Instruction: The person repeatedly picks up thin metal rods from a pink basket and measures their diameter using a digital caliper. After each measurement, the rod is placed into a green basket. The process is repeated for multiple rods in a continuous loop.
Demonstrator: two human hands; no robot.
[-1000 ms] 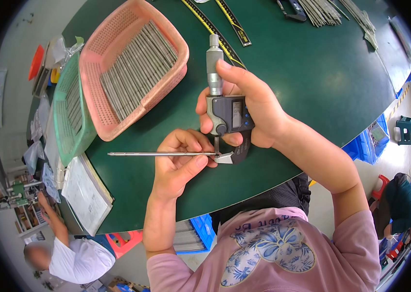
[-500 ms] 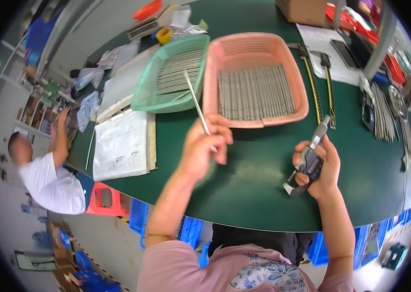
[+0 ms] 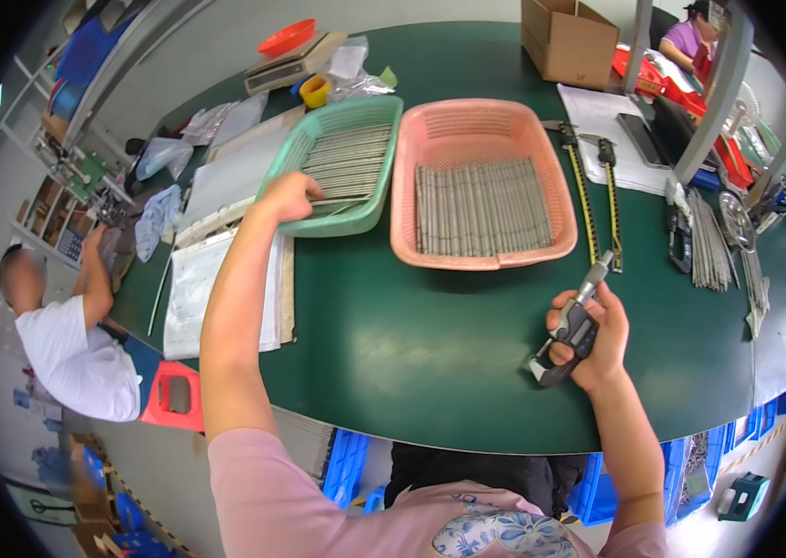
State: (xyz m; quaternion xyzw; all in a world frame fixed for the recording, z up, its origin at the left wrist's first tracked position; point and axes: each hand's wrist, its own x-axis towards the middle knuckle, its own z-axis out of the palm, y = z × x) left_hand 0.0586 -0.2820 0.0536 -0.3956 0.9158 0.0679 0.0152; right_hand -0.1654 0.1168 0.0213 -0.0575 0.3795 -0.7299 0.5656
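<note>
My left hand (image 3: 291,197) reaches into the near left end of the green basket (image 3: 330,225), fingers closed on a thin metal rod (image 3: 345,200) that lies near the basket's front wall. The fingertips are partly hidden. Behind it, several grey metal rods (image 3: 351,158) lie side by side in the same basket. My right hand (image 3: 602,339) holds a digital micrometer (image 3: 574,335) above the table, its thimble pointing up and away and its frame toward me. Just right of the green basket stands a pink basket (image 3: 486,262) with a layer of grey rods (image 3: 481,209).
Two calipers (image 3: 610,200) lie right of the pink basket, near papers and a phone (image 3: 642,139). More rods (image 3: 709,242) are at the far right. Papers (image 3: 216,288) lie at left; a scale (image 3: 295,63) and a cardboard box (image 3: 570,42) stand behind. A person (image 3: 86,335) sits at left.
My left hand has moved left and away from me with the rod, from over the table into the green basket. My right hand keeps the micrometer, slightly shifted in view.
</note>
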